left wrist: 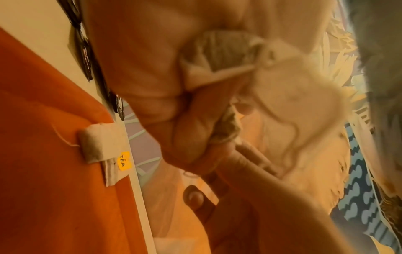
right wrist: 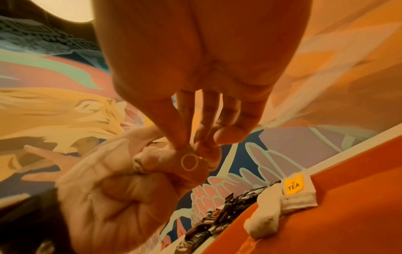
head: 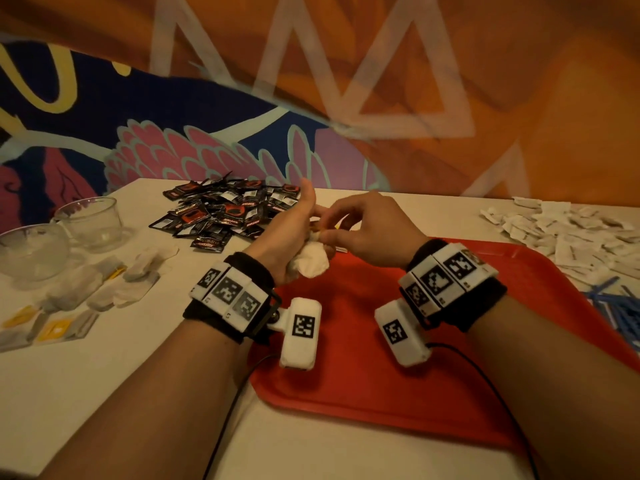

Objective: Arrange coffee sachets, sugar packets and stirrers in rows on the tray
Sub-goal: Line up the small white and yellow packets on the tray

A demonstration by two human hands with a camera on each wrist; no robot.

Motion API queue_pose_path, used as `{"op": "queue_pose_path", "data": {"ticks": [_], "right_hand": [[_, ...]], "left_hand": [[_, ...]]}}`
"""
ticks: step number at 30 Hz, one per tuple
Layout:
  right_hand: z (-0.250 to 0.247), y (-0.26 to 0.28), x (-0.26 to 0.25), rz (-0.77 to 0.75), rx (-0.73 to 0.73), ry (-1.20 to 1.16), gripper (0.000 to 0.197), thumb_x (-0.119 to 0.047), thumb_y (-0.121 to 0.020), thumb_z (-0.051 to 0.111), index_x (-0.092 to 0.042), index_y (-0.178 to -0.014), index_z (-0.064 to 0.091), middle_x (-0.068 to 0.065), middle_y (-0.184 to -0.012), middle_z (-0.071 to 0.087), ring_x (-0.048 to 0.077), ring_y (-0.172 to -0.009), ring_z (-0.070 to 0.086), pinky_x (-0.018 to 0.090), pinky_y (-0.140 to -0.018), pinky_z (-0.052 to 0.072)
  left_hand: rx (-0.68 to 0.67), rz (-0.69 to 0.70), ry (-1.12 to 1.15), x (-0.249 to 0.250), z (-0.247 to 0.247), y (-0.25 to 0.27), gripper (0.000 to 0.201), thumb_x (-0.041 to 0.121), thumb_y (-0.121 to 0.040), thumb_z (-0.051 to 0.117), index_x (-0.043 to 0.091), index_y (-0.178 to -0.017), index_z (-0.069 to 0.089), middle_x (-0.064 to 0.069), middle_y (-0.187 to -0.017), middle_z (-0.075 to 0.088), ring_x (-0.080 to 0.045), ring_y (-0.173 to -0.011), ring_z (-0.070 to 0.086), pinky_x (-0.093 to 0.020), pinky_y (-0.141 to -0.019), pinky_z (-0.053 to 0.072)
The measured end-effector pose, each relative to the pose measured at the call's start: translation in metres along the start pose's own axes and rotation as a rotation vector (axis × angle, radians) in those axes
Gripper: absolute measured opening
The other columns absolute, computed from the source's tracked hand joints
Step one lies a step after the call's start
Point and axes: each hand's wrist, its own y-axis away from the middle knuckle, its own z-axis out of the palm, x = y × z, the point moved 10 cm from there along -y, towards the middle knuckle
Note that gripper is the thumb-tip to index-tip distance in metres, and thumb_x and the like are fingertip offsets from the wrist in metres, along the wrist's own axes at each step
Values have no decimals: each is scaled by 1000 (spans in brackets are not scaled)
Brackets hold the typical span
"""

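Over the far edge of the red tray [head: 381, 375], my left hand [head: 294, 230] grips a crumpled bunch of white tea bags [head: 311, 263] in its fist. My right hand [head: 363, 223] meets it, and its fingertips [right wrist: 200, 146] pinch a bit of a tea bag at the top of that fist. One tea bag with a yellow TEA tag [left wrist: 102, 142] lies on the tray by its far rim. Black coffee sachets [head: 228, 209] are piled behind the hands. White sugar packets [head: 571, 233] spread at the right, with blue stirrers [head: 620, 306] below them.
Two glass bowls [head: 91, 216] [head: 31, 251] stand at the left of the white table. More tea bags with yellow tags [head: 104, 285] lie in front of them. A painted wall rises right behind the table. Cables run from the wrist cameras across the tray's near side.
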Motion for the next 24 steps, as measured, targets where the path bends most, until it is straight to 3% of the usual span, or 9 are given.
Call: {"op": "queue_pose_path", "data": {"ticks": [3,7,11,14,17,20,22,24], "right_hand": [[-14,6,7,4,95,-37,4,-25,-85,75,-29,-83,74,-14,-84,70,2,-78,64,16,-69,45],[-38,11,15,2,225,-120,11,-11,-85,73,-21,-84,75,-11,-81,71,2,-76,65,12,-71,49],[-43,15,8,-46,231,-137,16,-3,-84,71,-19,-83,75,-11,-82,71,1,-79,67,14,-76,53],[-45,17,7,-44,253,-145,22,0,-84,69,-22,-83,72,-6,-87,72,4,-83,69,21,-81,57],[-48,19,21,42,307,-298,24,0,-84,67,-21,-96,66,-4,-95,72,9,-86,71,34,-82,59],[-41,18,31,143,257,-388,30,-20,-84,74,-20,-112,62,-4,-100,72,8,-88,71,35,-81,60],[-34,17,27,121,200,-308,25,-26,-83,76,-20,-106,66,-5,-91,74,6,-82,71,35,-79,60],[-31,16,23,95,188,-247,11,-25,-83,77,-20,-91,71,-3,-81,75,10,-76,72,42,-79,59]], "left_hand": [[-49,-10,-8,-1,8,2,69,71,-91,33,10,-112,59,-6,-70,60,-18,-54,54,-26,-54,45],[-62,-38,-10,-6,7,2,56,65,-92,45,12,-98,61,-5,-77,64,-13,-51,51,-22,-45,43],[-63,66,5,2,8,1,26,32,-93,61,7,-102,65,-16,-92,60,-11,-52,46,-18,-42,37],[25,141,3,9,-1,1,16,23,-87,68,8,-93,69,-15,-94,64,-14,-58,51,-20,-46,41],[92,212,-5,17,-8,3,10,19,-90,67,10,-86,69,-11,-91,62,-13,-53,51,-24,-44,44],[159,364,-146,33,-10,8,10,24,-86,71,15,-83,74,-9,-95,68,-26,-76,62,-39,-68,53],[174,450,-185,43,-6,15,9,20,-87,71,12,-87,75,-10,-105,71,-34,-101,65,-51,-89,53],[185,486,-166,46,-6,18,8,16,-88,70,10,-88,75,-14,-108,71,-38,-106,64,-57,-93,51]]}}
